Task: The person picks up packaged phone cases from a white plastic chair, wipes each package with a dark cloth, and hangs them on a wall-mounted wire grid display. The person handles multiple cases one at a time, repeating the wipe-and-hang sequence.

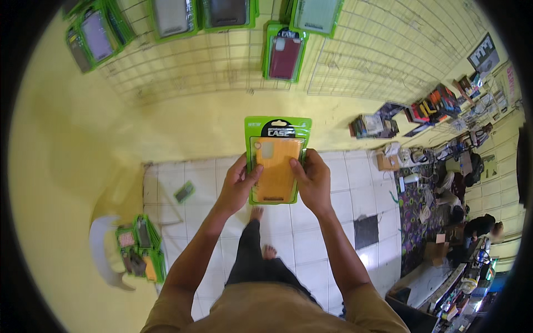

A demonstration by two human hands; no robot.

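Upright in front of me is a packaged phone case (277, 177), yellow-orange behind a clear window in a bright green pouch with a hang hole at its top. My left hand (240, 186) grips the pouch's left edge, thumb across the front. On the opposite edge, my right hand (312, 178) is closed with its thumb on the case. The fingers behind the pouch are hidden. Beyond it, a maroon phone case (285, 57) in a green pouch hangs on the wire grid (189, 64).
More packaged cases (225, 12) hang along the top. A pile of pouches (140, 248) lies at the lower left, and a single pouch (184, 192) rests on the tiled floor (216, 180). Boxes (373, 126) jut from the wall. Other people (480, 226) sit at the right beside a cluttered counter.
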